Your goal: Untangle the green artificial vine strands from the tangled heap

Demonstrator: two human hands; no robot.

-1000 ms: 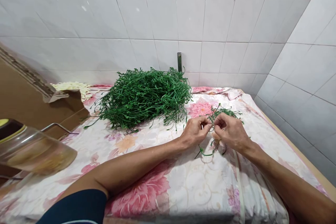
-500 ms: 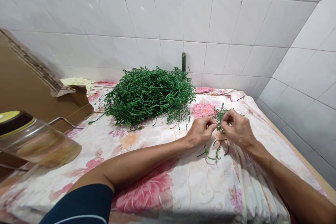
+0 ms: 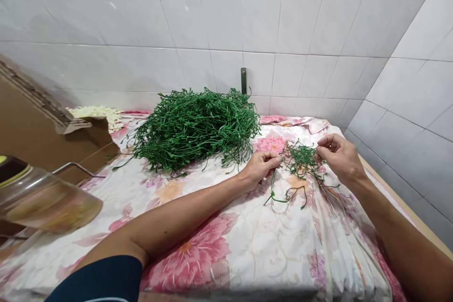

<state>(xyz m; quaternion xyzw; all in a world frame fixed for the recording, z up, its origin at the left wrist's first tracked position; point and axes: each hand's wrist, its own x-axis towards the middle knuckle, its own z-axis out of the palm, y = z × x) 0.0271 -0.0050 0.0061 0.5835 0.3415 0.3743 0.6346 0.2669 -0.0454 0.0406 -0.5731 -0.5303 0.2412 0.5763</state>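
Note:
My left hand (image 3: 261, 168) is closed in a pinch at the left edge of a small loose pile of thin green stems (image 3: 301, 158). A green stem (image 3: 273, 180) hangs from its fingertips toward the cloth. On the pile's right side my right hand (image 3: 340, 156) is raised a little, thumb and forefinger pressed together; whatever is between them is too small to make out. Several loose stems (image 3: 283, 198) lie curled in front of the pile. Behind my left hand rises a large tangled heap of green stems with small branched tips (image 3: 198, 127).
A floral cloth (image 3: 212, 207) covers the table. At left stand a cardboard box (image 3: 38, 118) and a clear jar (image 3: 60, 203) with a dark and yellow lid. Pale small pieces (image 3: 101, 114) lie behind the box. A tiled wall (image 3: 219, 14) bounds the back.
My hands, close together over the small pile before, have moved apart: the left toward the left, the right toward the right. More of the small pile now shows between them. The view has shifted slightly.

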